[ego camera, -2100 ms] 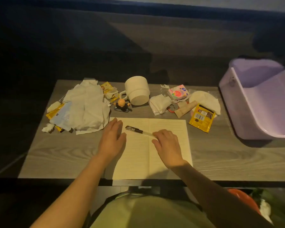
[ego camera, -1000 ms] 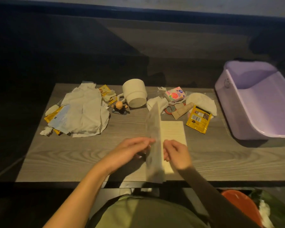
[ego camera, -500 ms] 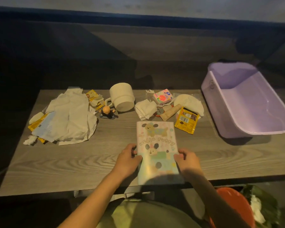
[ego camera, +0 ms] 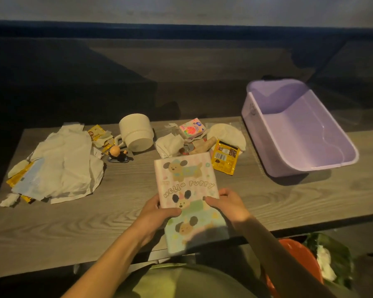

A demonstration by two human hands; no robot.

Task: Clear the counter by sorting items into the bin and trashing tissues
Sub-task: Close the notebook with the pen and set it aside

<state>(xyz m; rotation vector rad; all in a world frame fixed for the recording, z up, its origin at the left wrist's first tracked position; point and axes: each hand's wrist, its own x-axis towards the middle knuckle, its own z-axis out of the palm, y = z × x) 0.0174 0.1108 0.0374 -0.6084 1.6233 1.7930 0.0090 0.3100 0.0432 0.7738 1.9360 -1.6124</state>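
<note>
The person holds a closed "Hello Puppy" notebook (ego camera: pixel 186 183) over the near edge of the wooden counter (ego camera: pixel 289 203), gripping it from both sides. The left hand (ego camera: pixel 157 209) curls its thumb over the cover at the left edge, and the right hand (ego camera: pixel 226 203) pinches the right edge with thumb on top.

From the notebook, a lavender plastic bin (ego camera: pixel 274 151) stands at 2 o'clock on the counter's right end. A yellow sachet (ego camera: pixel 224 160) lies just beside the notebook's far right corner. At 11 o'clock a cream mug (ego camera: pixel 137 132) lies on its side, with a small figurine (ego camera: pixel 116 154) near it. A heap of tissues (ego camera: pixel 65 164) spreads at 9 o'clock. A pink tissue pack (ego camera: pixel 192 127) sits at 12 o'clock. An orange trash bin (ego camera: pixel 297 250) with a green liner shows at 4 o'clock, below the counter.
</note>
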